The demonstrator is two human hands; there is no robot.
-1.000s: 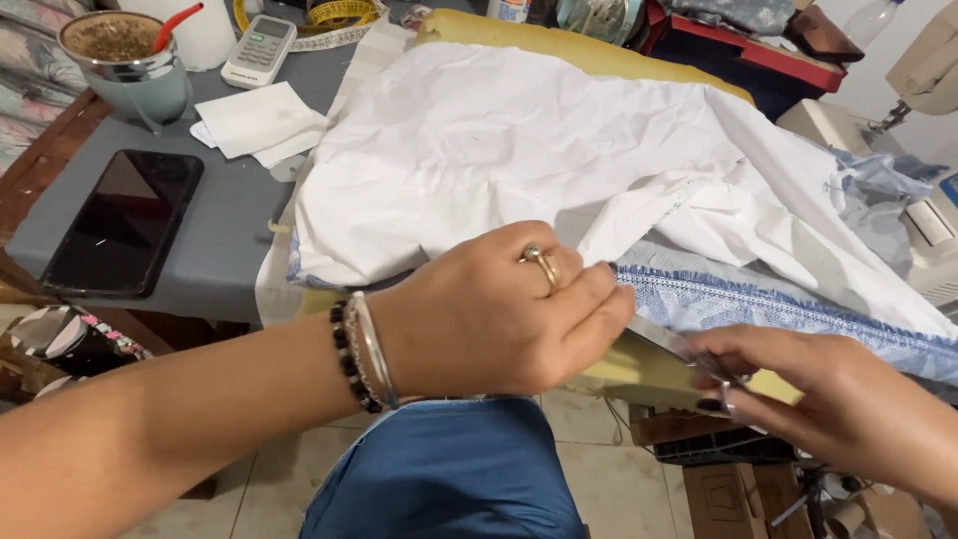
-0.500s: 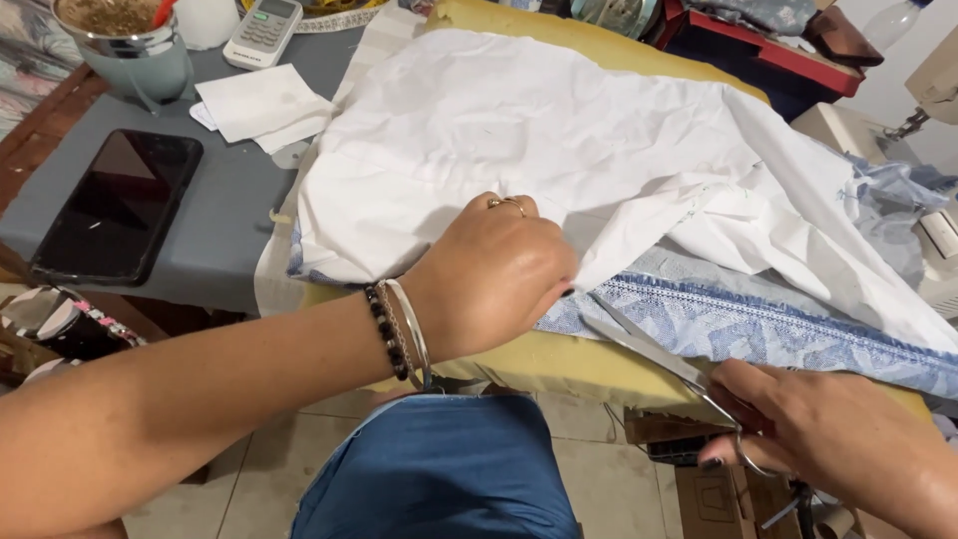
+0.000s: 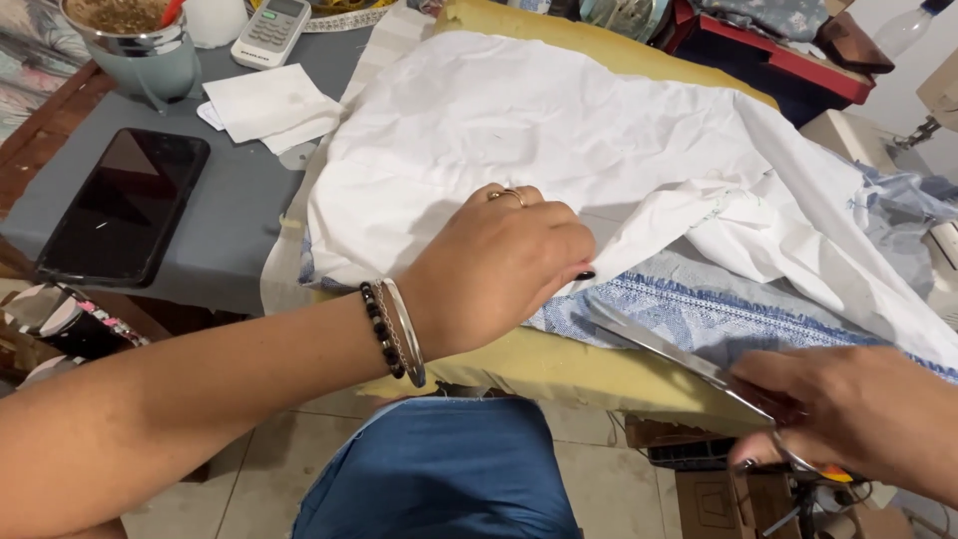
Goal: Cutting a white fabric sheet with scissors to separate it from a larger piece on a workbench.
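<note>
A crumpled white cloth (image 3: 559,130) lies spread over a yellow padded board (image 3: 559,369). Under its right part shows a blue patterned fabric (image 3: 699,314) with a frayed edge. My left hand (image 3: 499,269), with a ring and bracelets at the wrist, presses down on the near edge of the white cloth, fingers curled onto it. My right hand (image 3: 858,419) grips the handles of a pair of metal scissors (image 3: 679,354), whose blades point left along the blue fabric toward my left hand.
A black phone (image 3: 125,205) lies on the grey table (image 3: 230,210) at the left, with a white paper napkin (image 3: 269,105), a remote control (image 3: 271,30) and a bowl (image 3: 135,45) behind it. A sewing machine (image 3: 938,95) stands far right. My blue-clad knee (image 3: 439,474) is below.
My left hand slid up and right onto the white cloth. My right hand drew back toward the right, and the scissors now lie with their blades on the blue fabric.
</note>
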